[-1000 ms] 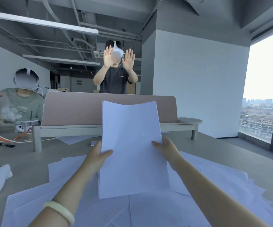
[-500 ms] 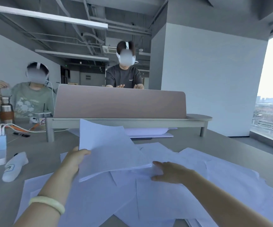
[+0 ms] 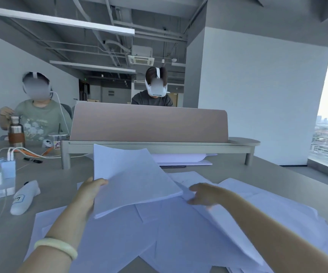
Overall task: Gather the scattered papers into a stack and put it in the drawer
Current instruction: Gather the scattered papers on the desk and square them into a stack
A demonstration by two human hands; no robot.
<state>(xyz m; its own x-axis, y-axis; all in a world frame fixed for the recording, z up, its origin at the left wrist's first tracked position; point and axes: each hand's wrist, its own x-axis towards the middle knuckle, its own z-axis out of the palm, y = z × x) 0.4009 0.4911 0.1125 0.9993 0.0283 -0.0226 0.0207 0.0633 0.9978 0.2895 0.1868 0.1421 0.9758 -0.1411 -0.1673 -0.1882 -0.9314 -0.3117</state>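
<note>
With the left hand, grips a stack of papers at its near left edge, thumb curled over the top sheet, and holds it tilted up off the table, far edge raised. Wears a pale bracelet on that wrist. With the right hand, reaches over the scattered papers just beside the stack's lower right corner, fingers pointing left and smeared by motion; cannot tell whether pinching a sheet or merely touching it. Works above a loose spread of white sheets that overlaps at odd angles across the near and right side of the table, directly under both forearms.

Faces a pinkish divider screen standing on a low shelf riser, with more white sheets lying beneath the riser. Shares the room with two people in white headsets: one in a green top at far left, one in a dark top behind the screen. Has at left a white labelled object lying on the table near a cluster of chargers and cables, and farther back a steel bottle and a lidded cup with a straw.
</note>
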